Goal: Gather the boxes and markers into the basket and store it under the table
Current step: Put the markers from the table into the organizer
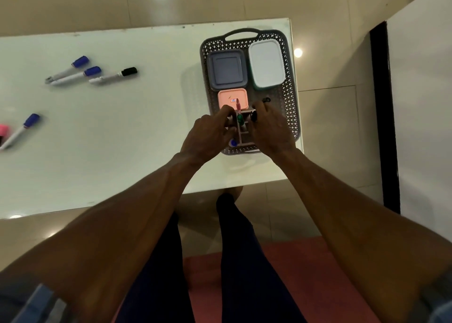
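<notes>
Head view looks down on a grey perforated plastic basket with a handle [291, 117], standing at the right end of a white glossy table [122, 127]. Both hands are over the basket's near part: the left hand [208, 134] and the right hand [271, 131] curl their fingers round a small pale compartmented marker holder [242, 133] with a green-capped marker [240, 120] and a pink one [238, 105] upright in it. By my reading, the step in hand is setting this holder into the basket. Inside, at the far side, lie a grey square lidded box [226, 69] and a white rounded rectangular lidded box [266, 63] side by side, with a peach square lidded box [231, 97] just nearer. Well left of the basket lie three loose white-barrelled markers [90, 73], two blue-capped and one black-capped, and nearer the table's left edge another blue-capped marker [20, 129]. Next, I judge, both hands let go and reach left for them
</notes>
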